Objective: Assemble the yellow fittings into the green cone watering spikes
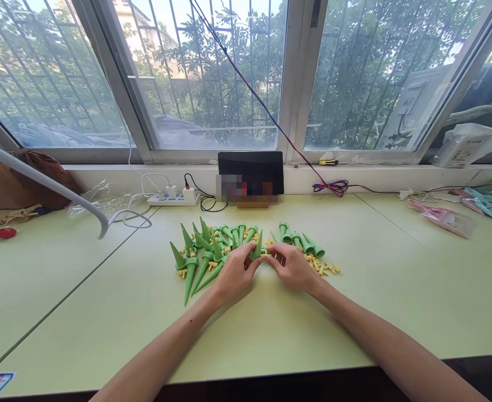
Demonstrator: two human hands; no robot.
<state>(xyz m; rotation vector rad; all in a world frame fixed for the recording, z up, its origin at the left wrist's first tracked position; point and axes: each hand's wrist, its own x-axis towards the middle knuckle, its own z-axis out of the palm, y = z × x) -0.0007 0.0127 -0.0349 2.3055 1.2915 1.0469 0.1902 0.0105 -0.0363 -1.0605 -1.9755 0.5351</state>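
Between the fingers of my left hand (238,269) is a green plastic spike (258,244), its tip pointing up. My right hand (293,267) pinches a small yellow T-shaped piece (265,254) against the spike's near end; whether it sits inside the spike cannot be made out. To the left lies a heap of green spikes (191,274), several with yellow pieces at their wide ends. More green spikes (297,240) lie beyond my right hand, beside a scatter of loose yellow pieces (319,264).
A dark tablet (250,172) leans on a stand at the back. Left of it is a white power strip (174,199) with plugs and cables. A white curved arm (62,187) reaches in from the left. Plastic packets (442,218) lie at the right; a yellow cutter (328,162) is on the sill.
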